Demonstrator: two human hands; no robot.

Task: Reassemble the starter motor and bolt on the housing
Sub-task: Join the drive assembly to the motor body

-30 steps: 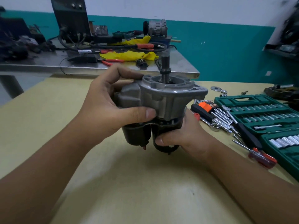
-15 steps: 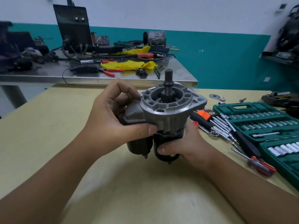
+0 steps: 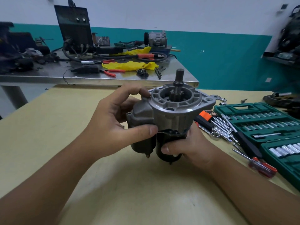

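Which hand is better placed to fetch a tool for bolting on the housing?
Right, probably: the right hand holds the starter motor nearest the socket set; the left hand steadies the housing on the far side.

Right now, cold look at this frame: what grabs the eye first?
The starter motor, held upright at centre above the tan table, shaft up: the left hand grips the grey housing, the right hand grips the black body below. Next, the green socket set lies open at right, with a red-handled screwdriver beside it.

The starter motor [image 3: 168, 120] stands on the table [image 3: 65, 127], socket set [image 3: 266, 125] to its right.
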